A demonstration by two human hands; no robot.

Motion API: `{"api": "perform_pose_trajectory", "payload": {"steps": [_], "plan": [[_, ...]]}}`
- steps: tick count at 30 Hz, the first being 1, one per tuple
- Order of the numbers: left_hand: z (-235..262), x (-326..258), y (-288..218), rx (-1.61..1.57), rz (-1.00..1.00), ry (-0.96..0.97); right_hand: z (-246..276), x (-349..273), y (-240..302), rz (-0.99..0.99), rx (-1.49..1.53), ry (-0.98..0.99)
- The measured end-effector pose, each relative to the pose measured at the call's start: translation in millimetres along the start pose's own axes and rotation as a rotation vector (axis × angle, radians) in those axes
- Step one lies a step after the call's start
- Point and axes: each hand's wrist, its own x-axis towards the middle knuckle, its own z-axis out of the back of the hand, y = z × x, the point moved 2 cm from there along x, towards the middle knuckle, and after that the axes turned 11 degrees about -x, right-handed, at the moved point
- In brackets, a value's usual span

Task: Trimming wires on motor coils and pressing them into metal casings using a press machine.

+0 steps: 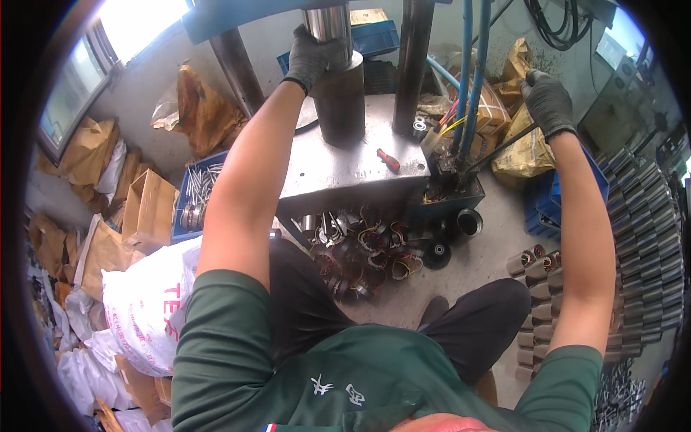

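Observation:
My left hand [315, 59], in a dark grey glove, is closed around the upper left side of a thick upright metal cylinder [342, 108]. Just above it, a shiny press ram [327, 23] comes down, close to my fingers. What lies between ram and cylinder is partly hidden by the glove. The cylinder stands on the steel press table [317, 169]. A red-handled screwdriver [389, 160] lies to its right. Off to the right, my gloved right hand [548, 104] is closed at the upper end of a slanting black lever [504, 149].
Press columns [412, 65] and blue hoses [475, 86] rise beyond the table. Motor parts [367, 248] heap on the floor below. Metal housings [640, 245] stand in rows at right beside blue crates [543, 209]. At left are a box [147, 209] and a white sack [147, 302].

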Motion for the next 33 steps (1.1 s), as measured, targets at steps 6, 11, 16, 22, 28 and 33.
{"api": "perform_pose_trajectory", "payload": {"steps": [6, 11, 16, 22, 28, 33], "plan": [[11, -44, -37, -0.129, -0.081, 0.035, 8, 3, 6, -0.137, -0.022, 0.128], [9, -145, -69, -0.548, -0.03, -0.169, 12, -3, 1, -0.17, 0.05, 0.092], [25, -234, -16, -0.901, 0.25, -0.27, 7, -1, 1, -0.21, 0.108, 0.073], [31, -282, 18, -1.297, 0.786, -0.34, 17, -58, -5, 0.187, 0.021, -0.001], [28, -275, 37, -1.478, 0.946, -0.414, 11, -191, -4, 0.739, 0.196, -0.029], [27, -278, 27, -1.316, 1.043, -0.459, 43, -205, 140, 0.563, 0.486, 0.361]]}}
